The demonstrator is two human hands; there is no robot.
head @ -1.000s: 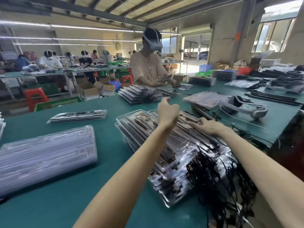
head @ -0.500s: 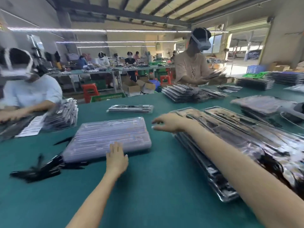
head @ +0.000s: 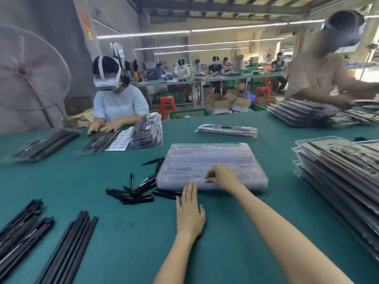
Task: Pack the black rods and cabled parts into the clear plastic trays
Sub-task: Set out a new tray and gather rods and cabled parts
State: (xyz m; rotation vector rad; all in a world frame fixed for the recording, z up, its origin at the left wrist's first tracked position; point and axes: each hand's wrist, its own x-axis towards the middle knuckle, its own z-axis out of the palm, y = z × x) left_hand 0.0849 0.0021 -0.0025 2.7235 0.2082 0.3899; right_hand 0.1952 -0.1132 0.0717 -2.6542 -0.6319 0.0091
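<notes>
A single head-worn wide-angle camera supplies the only view. It looks forward and down across the green desk [head: 114, 242] from the wearer's seated edge. Both forearms enter from the bottom of the frame, with the left hand [head: 189, 212] and right hand [head: 222, 177] close below the lens. Beyond the near surface, the view reaches the far desk edge, the workshop rows and the ceiling. Straight lines bow toward the borders.

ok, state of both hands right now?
Left hand: open, flat on the table, holding nothing.
Right hand: fingers curled at the empty tray stack; grip unclear.
</notes>
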